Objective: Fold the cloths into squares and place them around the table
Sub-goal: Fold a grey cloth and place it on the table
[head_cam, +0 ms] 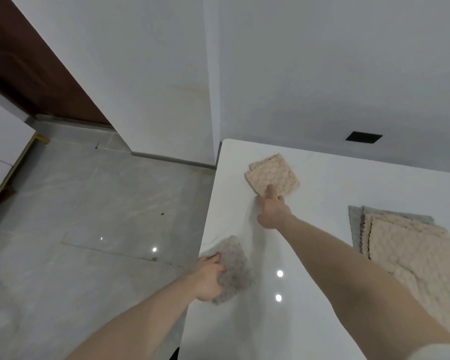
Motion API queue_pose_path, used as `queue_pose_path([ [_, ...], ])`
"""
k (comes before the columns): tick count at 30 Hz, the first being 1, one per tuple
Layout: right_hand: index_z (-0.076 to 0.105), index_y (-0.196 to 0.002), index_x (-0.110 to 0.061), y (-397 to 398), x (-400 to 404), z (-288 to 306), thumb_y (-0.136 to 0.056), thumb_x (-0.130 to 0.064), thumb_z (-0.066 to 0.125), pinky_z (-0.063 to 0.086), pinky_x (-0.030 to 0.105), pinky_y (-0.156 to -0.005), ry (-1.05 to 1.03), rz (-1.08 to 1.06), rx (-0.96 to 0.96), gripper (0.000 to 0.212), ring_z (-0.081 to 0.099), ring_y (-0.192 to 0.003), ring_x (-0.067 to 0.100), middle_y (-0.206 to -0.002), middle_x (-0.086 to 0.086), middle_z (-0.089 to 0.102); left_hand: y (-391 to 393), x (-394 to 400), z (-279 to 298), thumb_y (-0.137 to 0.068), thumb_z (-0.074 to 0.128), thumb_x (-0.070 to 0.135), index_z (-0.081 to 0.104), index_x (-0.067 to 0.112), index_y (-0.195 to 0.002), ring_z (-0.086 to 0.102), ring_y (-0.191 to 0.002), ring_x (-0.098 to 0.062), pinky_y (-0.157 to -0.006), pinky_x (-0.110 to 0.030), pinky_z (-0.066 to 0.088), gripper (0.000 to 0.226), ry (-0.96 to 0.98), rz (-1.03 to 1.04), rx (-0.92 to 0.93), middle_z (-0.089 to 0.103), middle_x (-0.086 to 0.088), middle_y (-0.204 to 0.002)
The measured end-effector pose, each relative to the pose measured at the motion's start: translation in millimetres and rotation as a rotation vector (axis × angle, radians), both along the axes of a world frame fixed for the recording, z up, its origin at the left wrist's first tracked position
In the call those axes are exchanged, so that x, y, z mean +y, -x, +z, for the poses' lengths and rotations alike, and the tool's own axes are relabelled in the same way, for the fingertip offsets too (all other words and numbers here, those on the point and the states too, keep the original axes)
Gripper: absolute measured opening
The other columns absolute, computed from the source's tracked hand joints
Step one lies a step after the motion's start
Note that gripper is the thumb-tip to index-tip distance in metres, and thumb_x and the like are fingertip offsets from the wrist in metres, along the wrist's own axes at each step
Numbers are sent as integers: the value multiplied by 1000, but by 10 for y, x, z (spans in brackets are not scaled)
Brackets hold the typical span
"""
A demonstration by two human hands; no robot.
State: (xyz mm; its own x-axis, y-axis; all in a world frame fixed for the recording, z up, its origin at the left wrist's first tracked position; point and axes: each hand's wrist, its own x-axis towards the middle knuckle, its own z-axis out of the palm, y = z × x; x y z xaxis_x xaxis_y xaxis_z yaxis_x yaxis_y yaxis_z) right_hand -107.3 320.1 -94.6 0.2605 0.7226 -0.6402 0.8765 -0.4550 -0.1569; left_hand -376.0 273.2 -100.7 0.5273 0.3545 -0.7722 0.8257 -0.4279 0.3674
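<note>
while the left hand grips a folded grey cloth at the white surface's near edge, the right hand presses one straight finger on a folded beige cloth near the corner, both likely soft, light, best pinched by their edges.

Two folded squares, one beige, one grey; an unfolded stack of several cloths
</note>
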Motion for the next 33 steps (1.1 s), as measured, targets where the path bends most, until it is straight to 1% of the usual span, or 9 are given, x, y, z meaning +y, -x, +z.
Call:
queue_pose_path([
  [4, 22, -154, -17, -141, 161, -163, -88, -28, 58, 38, 52, -111, 24, -46, -33, 75, 16, -144, 39, -165, 7, -11, -20, -50, -71, -90, 59, 38, 38, 36, -156, 9, -158, -28, -126, -35, 19, 70, 10, -1, 45, -2, 3, -172],
  [8, 21, -153, -15, -352, 334, -216, -86, -33, 61, 35, 50, -112, -21, -197, -66, 80, 17, -143, 38, -163, 7, -6, -13, -47, -122, -82, 55, 44, 38, 46, -154, 10, -158, -21, -124, -39, 27, 73, 1, 10, 57, -1, 8, -172],
  [11, 21, -154, -15, -571, 422, -224, -85, -34, 62, 32, 48, -115, -40, -322, -63, 82, 19, -143, 39, -163, 9, -2, -26, -27, -106, -83, 54, 44, 38, 44, -154, 11, -157, -21, -122, -41, 30, 73, 8, 7, 74, -2, 9, -172],
  [14, 19, -155, -12, -676, 422, -235, -85, -35, 63, 31, 46, -117, -39, -319, -29, 86, 20, -145, 41, -163, 13, -1, -51, -20, -46, -87, 54, 38, 36, 38, -157, 8, -158, -21, -124, -40, 27, 71, 20, 10, 82, -4, 8, -172],
  [18, 19, -156, -12, -542, 288, -121, -86, -36, 66, 40, 42, -112, -149, -322, 71, 88, 36, -137, 41, -159, 15, 7, -82, -10, 7, -90, 55, 39, 34, 36, -158, 5, -158, -25, -126, -39, 23, 71, 42, -4, 113, -6, 5, -172],
  [21, 14, -160, -17, -190, -100, -89, -91, -35, 63, 39, 43, -113, -191, -273, 169, 86, 41, -139, 40, -165, 13, -6, -83, -10, 6, -89, 57, 41, 32, 36, -159, 3, -158, -28, -127, -40, 20, 74, 59, -8, 133, -8, 5, -172],
  [24, 20, -159, -21, 356, -710, -153, -97, -39, 56, 37, 43, -114, -188, -299, 304, 74, 43, -139, 37, -166, 9, -2, -45, -35, -17, -82, 56, 50, 28, 36, -160, -2, -158, -28, -127, -40, 16, 84, 46, -40, 131, -10, 0, -171],
  [29, 27, -157, -17, 1089, -1795, -106, -104, -50, 39, 23, 37, -122, -136, -505, 400, 64, 27, -150, 27, -169, 1, 0, 42, -122, 116, -91, 59, 37, 28, 27, -160, 8, -157, -32, -126, -36, 18, 77, -31, -56, 61, -8, -8, -172],
  [33, 20, -160, -19, 1330, -2305, -58, -103, -53, 40, 15, 34, -124, -65, -570, 398, 69, 18, -154, 21, -170, -1, 3, 236, -306, 262, -94, 61, 32, 31, 25, -159, 12, -157, -29, -123, -31, 21, 72, -91, 39, -117, -4, 0, -172],
])
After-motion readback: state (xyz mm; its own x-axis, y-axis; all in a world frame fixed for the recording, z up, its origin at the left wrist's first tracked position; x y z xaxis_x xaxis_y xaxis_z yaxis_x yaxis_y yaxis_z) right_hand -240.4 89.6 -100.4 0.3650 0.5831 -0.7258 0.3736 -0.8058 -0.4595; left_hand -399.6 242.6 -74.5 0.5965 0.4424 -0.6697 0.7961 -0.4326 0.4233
